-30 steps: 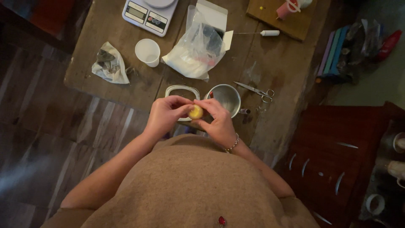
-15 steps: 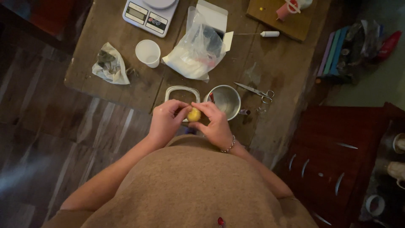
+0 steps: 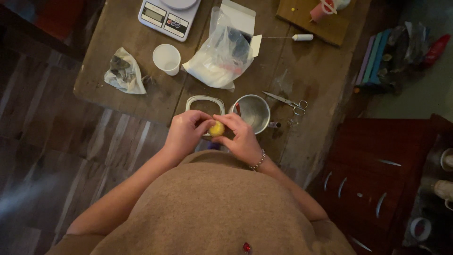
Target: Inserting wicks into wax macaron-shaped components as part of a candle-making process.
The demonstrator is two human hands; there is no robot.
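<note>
While both hands pinch it, left hand [image 3: 185,133] and right hand [image 3: 240,137] closed on the small yellow ball [image 3: 217,128], it appears light, soft and mouldable; fingertip hold at its sides suits.

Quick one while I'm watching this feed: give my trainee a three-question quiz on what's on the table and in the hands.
1. True or false: both hands grip the small yellow ball.
2. Which lies nearest right of the metal cup: A) scissors, B) white paper cup, C) kitchen scale?
3. What does the left hand partly cover?

Key:
1. True; the right hand pinches it too.
2. A.
3. The white-rimmed clear container.
</note>
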